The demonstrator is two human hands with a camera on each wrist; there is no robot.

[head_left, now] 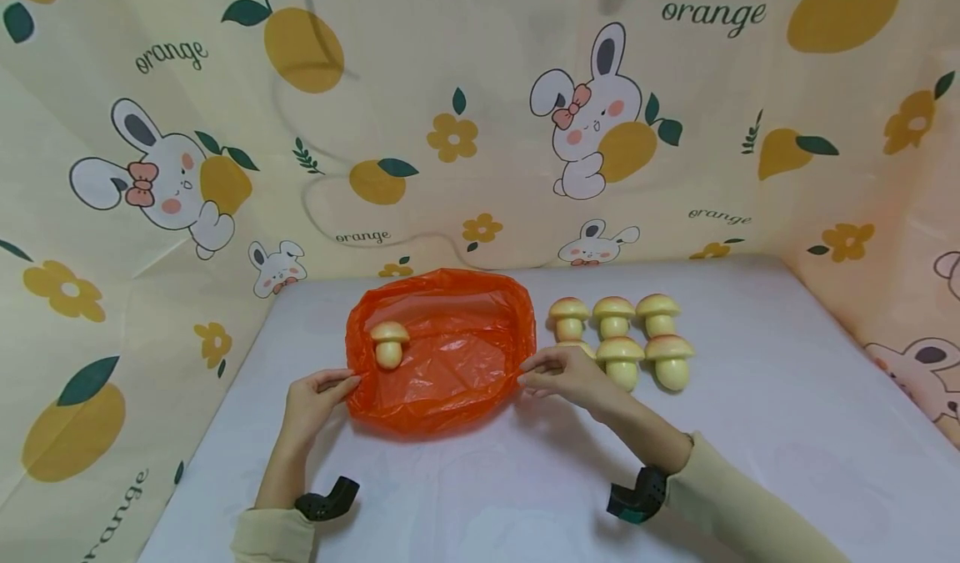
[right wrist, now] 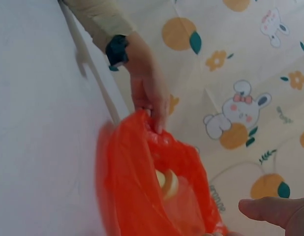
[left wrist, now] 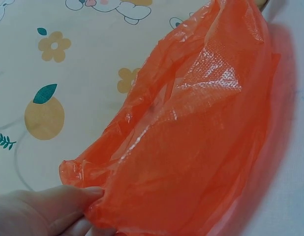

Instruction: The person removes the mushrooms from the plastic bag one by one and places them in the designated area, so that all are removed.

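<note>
An orange-red plastic bag (head_left: 450, 417) lies with its mouth spread wide on the white table. Inside it, toward the left, one toy mushroom (head_left: 389, 344) stands cap up. My left hand (head_left: 315, 400) pinches the bag's left rim between thumb and fingers, also seen from the left wrist. At the opposite rim is my right hand (head_left: 566, 375), its fingertips at the film. In the right wrist view, its thumb (right wrist: 270, 211) sticks out apart from the bag while the other fingers, mostly cut off, meet the rim.
Just right of the bag, several toy mushrooms (head_left: 619, 361) with yellow stems and reddish caps stand in two rows; my right hand partly covers one. A patterned cloth (head_left: 465, 188) with rabbits and oranges hangs behind the white table (head_left: 765, 429) and along its sides.
</note>
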